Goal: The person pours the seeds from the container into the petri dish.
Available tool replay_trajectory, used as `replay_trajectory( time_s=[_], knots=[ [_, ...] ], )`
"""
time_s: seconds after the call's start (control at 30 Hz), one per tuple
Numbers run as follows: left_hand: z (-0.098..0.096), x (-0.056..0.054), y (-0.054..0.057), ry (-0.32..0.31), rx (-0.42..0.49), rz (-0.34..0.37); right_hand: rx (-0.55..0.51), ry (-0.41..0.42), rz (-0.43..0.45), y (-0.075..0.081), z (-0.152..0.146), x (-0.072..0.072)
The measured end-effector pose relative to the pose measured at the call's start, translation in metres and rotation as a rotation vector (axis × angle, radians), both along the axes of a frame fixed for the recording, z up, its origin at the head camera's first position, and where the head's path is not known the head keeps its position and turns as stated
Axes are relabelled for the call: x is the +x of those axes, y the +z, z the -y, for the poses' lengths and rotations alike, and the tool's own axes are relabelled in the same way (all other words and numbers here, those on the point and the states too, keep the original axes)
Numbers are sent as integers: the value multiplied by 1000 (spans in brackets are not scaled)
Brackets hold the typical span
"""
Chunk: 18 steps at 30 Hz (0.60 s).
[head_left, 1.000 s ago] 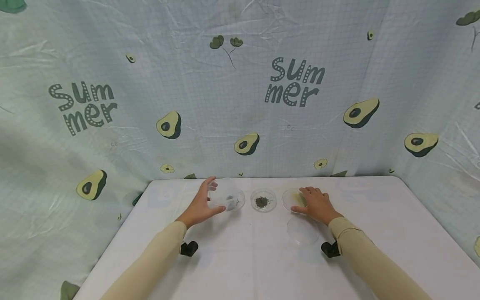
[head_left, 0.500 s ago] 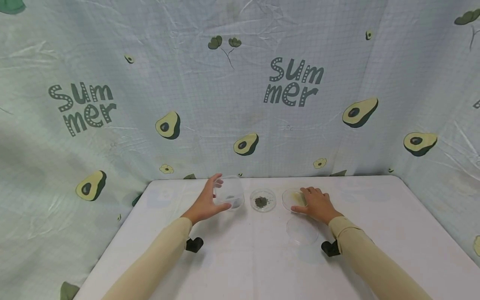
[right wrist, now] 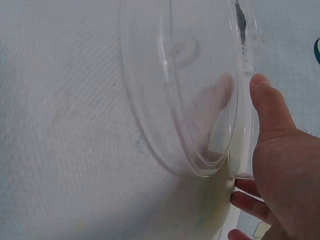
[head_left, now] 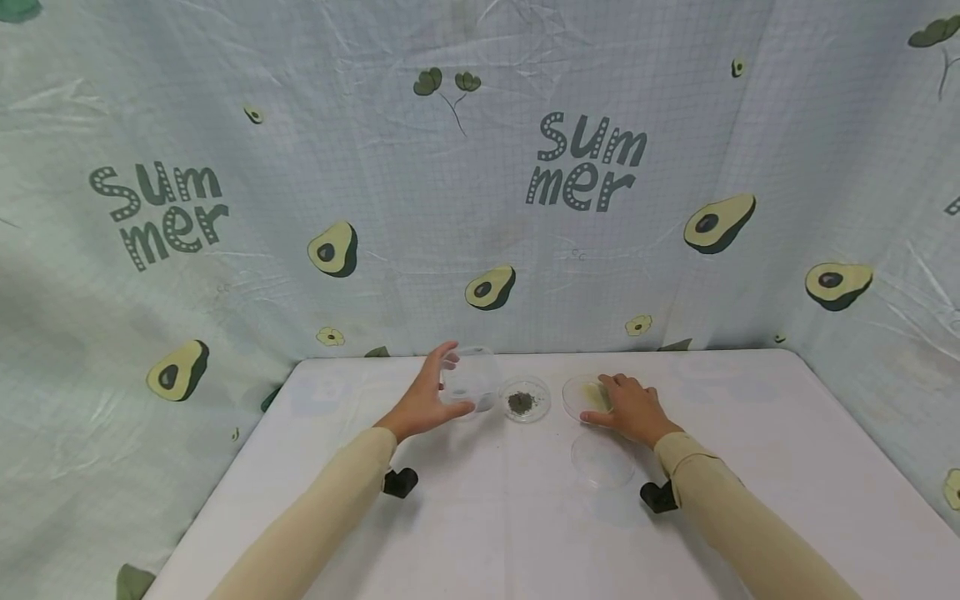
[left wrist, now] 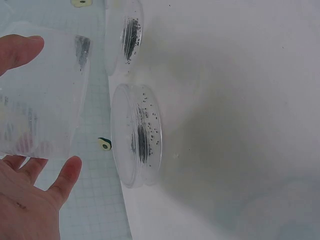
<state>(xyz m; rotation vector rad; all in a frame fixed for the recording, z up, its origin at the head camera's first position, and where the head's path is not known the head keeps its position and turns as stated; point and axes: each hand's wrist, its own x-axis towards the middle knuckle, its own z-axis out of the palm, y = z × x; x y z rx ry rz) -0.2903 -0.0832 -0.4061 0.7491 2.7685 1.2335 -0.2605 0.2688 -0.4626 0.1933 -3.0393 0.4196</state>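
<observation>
My left hand (head_left: 426,404) holds a clear cup-like container (head_left: 471,375) above the table, thumb on one side and fingers on the other. A dark patch shows near the container's base in the left wrist view; whether it is inside cannot be told. Just below stands a clear petri dish (left wrist: 141,140) with dark grains, mostly hidden in the head view. Close to its right is a middle petri dish (head_left: 537,390) with a dark crumbly heap. My right hand (head_left: 633,410) grips the right side of another petri dish (head_left: 573,397), which has something yellowish in it.
In front of the right dish lies a clear round lid or dish (head_left: 603,460), large in the right wrist view. The white table (head_left: 510,533) ends at a patterned cloth backdrop (head_left: 420,217) behind. A black wrist mount (head_left: 401,482) hangs under each forearm.
My left hand has carried the clear container to the right and slightly up, closer to the middle dish. My right hand has stayed on its dish.
</observation>
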Motion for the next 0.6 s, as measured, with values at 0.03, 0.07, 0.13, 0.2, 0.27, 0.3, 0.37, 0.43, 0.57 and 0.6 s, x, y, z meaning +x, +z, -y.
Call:
replay_trajectory(
  time_s=[0.03, 0.07, 0.13, 0.2, 0.27, 0.3, 0.37, 0.43, 0.57, 0.6],
  knots=[
    [-1, 0, 0, -2, 3, 8, -1, -1, 2, 0, 0, 0],
    [-3, -1, 0, -5, 5, 10, -3, 0, 3, 1, 0, 0],
    [-6, -1, 0, -6, 0, 17, -3, 1, 3, 1, 1, 1],
    [-9, -2, 0, -8, -4, 24, -8, 2, 3, 2, 0, 1],
    [-12, -3, 0, -14, -9, 24, -8, 2, 9, 3, 0, 1],
    [-14, -4, 0, -17, -10, 24, -8, 1, 13, 3, 0, 1],
    [-17, -5, 0, -25, -8, 24, -6, 0, 25, 4, 0, 1],
    [-19, -5, -1, -34, -9, 21, -6, -2, 38, 5, 1, 1],
    [-23, -6, -2, -41, -8, 20, -2, -2, 50, 7, 2, 1],
    [-23, -6, -1, -41, -6, 18, -2, -3, 51, 7, 2, 1]
  ],
)
